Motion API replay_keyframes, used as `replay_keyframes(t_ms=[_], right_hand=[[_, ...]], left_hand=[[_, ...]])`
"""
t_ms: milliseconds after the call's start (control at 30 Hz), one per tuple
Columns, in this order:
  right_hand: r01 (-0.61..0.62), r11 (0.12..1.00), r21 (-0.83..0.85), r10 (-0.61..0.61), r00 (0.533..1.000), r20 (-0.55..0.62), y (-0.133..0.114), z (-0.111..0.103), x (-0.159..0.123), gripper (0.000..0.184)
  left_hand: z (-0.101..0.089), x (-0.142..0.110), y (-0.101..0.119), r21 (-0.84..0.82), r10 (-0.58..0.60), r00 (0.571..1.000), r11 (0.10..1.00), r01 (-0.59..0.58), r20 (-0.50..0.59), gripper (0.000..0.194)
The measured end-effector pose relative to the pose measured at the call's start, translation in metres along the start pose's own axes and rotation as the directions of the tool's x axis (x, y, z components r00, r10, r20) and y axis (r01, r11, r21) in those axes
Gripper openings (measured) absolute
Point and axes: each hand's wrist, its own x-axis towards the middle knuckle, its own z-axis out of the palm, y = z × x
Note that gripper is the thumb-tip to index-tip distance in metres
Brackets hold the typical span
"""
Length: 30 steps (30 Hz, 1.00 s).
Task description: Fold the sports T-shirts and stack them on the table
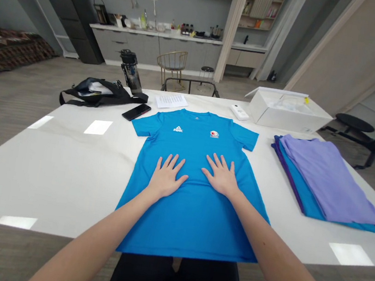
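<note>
A blue short-sleeved T-shirt (pixel 182 223) lies spread flat, front side up, on the white table (pixel 65 165). Its collar points away from me, and its hem reaches the table's near edge. Small logos mark both sides of the chest. My left hand (pixel 166 177) rests palm down on the left middle of the shirt, fingers spread. On the right middle lies my right hand (pixel 220 177), also flat with fingers apart. Neither hand grips anything. Faint creases run through the cloth between and beside the hands.
Folded purple and blue garments (pixel 328 179) are stacked at the right. Behind them stands an open white box (pixel 289 113), with a small white device (pixel 239 112) beside it. A phone (pixel 136 112), printed paper (pixel 171 101), black bag (pixel 100 91) and dark bottle (pixel 130 72) occupy the back left.
</note>
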Motion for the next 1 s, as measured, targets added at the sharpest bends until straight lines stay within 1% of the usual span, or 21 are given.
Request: replay_keyframes(t_ms=[133, 200, 300, 400, 500, 633, 733, 800, 867, 1000], right_hand=[[0.002, 1.000, 0.007, -0.002, 1.000, -0.002, -0.003, -0.004, -0.018, 0.074], [-0.005, 1.000, 0.004, 0.005, 1.000, -0.026, -0.003, -0.006, -0.033, 0.070], [-0.014, 1.000, -0.006, 0.013, 0.999, -0.051, -0.001, -0.007, -0.068, 0.068], [0.007, 1.000, 0.000, -0.007, 1.000, -0.003, 0.001, -0.006, -0.108, 0.068], [0.018, 1.000, -0.009, -0.018, 1.000, 0.024, 0.001, -0.005, -0.140, 0.068], [0.040, 0.999, -0.026, -0.039, 0.999, 0.030, -0.002, -0.006, -0.166, 0.070], [0.020, 0.999, -0.033, -0.019, 0.999, 0.035, 0.000, -0.009, -0.178, 0.071], [-0.020, 0.999, -0.035, 0.021, 0.999, 0.036, 0.004, -0.009, -0.187, 0.071], [-0.062, 0.997, -0.040, 0.063, 0.998, 0.024, 0.011, -0.007, -0.196, 0.070], [-0.111, 0.993, -0.047, 0.111, 0.994, 0.008, 0.025, -0.002, -0.218, 0.071]], left_hand=[[-0.004, -0.020, 0.007, 0.000, -0.004, 1.000, 1.000, 0.004, 0.026, 0.072], [-0.009, -0.031, 0.008, 0.000, 0.005, 0.999, 1.000, -0.005, 0.043, 0.070], [-0.016, -0.055, 0.011, 0.000, 0.039, 0.998, 0.999, -0.039, 0.044, 0.067], [-0.020, -0.084, 0.016, 0.001, 0.067, 0.996, 0.998, -0.067, 0.060, 0.064], [-0.020, -0.109, 0.024, 0.005, 0.063, 0.995, 0.998, -0.063, 0.075, 0.064], [-0.019, -0.133, 0.038, 0.014, 0.042, 0.997, 0.999, -0.043, 0.067, 0.064], [-0.021, -0.148, 0.046, 0.003, 0.046, 0.996, 0.999, -0.046, 0.083, 0.064], [-0.024, -0.155, 0.046, -0.012, 0.057, 0.994, 0.998, -0.056, 0.096, 0.064], [-0.027, -0.159, 0.038, -0.017, 0.043, 0.995, 0.999, -0.041, 0.091, 0.064], [-0.028, -0.167, 0.016, 0.012, -0.054, 0.997, 0.998, 0.054, 0.062, 0.063]])
